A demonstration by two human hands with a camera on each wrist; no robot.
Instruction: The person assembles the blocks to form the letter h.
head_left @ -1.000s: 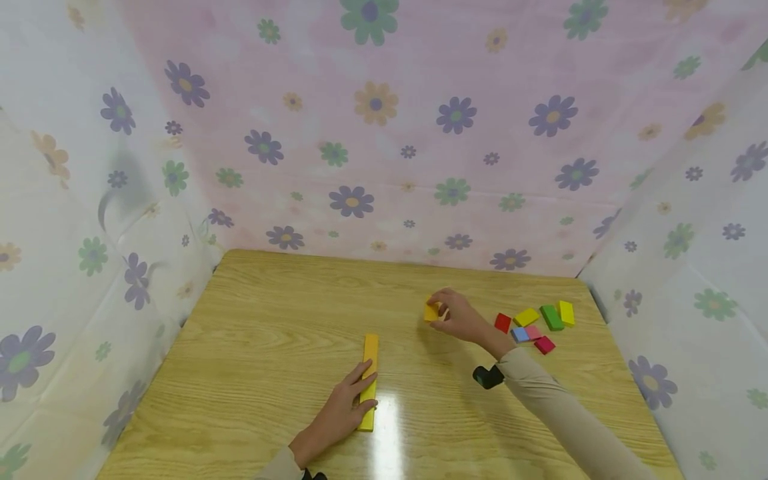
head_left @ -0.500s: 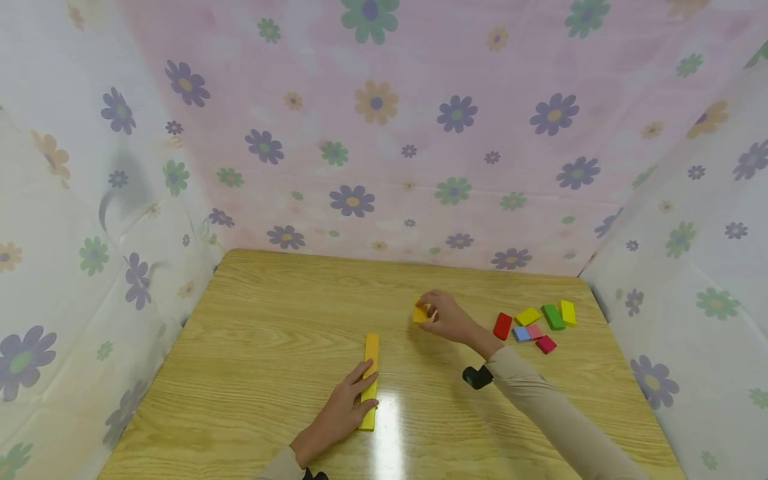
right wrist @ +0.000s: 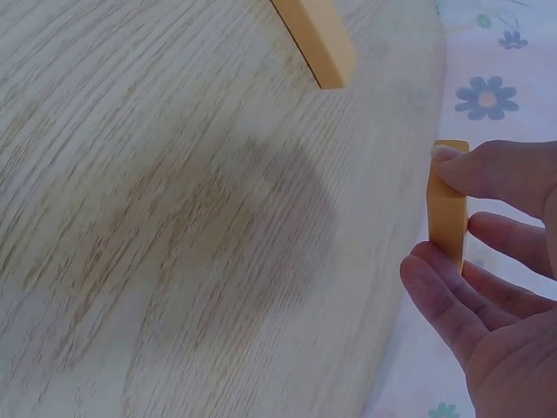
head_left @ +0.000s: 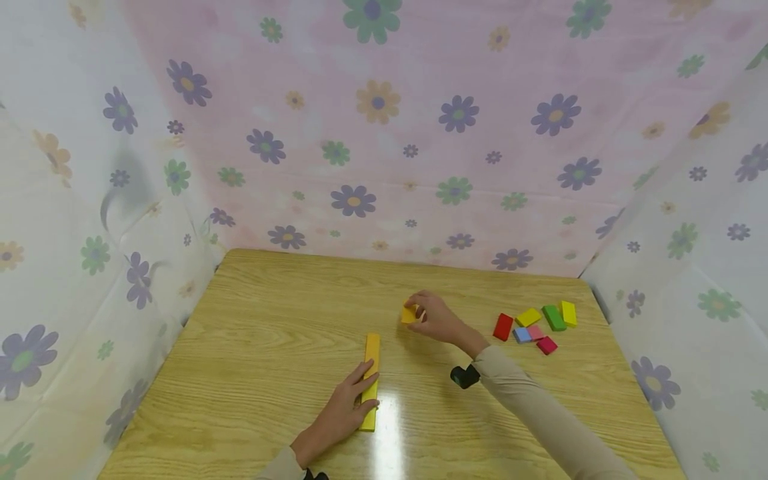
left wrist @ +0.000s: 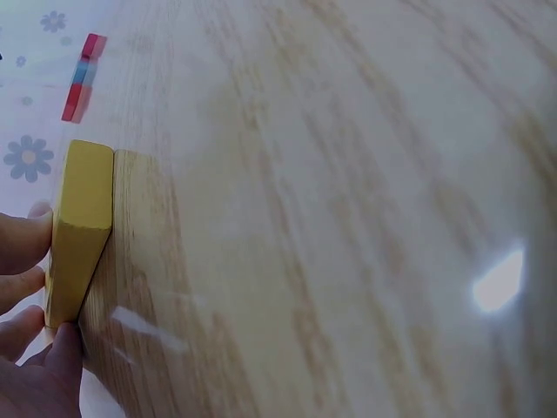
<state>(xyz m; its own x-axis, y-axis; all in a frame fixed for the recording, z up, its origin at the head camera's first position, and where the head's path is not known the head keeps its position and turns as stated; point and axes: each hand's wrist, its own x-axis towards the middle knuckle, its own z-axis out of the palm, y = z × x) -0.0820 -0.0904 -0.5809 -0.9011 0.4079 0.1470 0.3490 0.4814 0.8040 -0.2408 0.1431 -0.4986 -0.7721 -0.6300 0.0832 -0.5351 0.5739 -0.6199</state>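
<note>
In the head view a narrow row of orange and yellow blocks [head_left: 373,350] lies lengthwise on the table. My left hand [head_left: 339,410] rests across it, fingers and thumb laid over the row; the left wrist view shows fingertips touching the yellow block [left wrist: 84,187]. My right hand [head_left: 441,320] pinches an orange block [right wrist: 448,213] between thumb and fingers, held above the table beyond and to the right of the row. In the right wrist view the orange end of the row [right wrist: 326,48] appears apart from the held block.
At the right lie a red block [head_left: 503,327], two yellow blocks [head_left: 529,317], a green block [head_left: 555,318], a blue block [head_left: 522,335], a pink block [head_left: 535,333] and a crimson block [head_left: 547,345]. Flowered cloth [head_left: 393,170] encloses the wooden table [head_left: 270,320].
My right hand has moved left with the orange block, nearer to the row, uncovering more of the red block. My left hand has stayed on the row.
</note>
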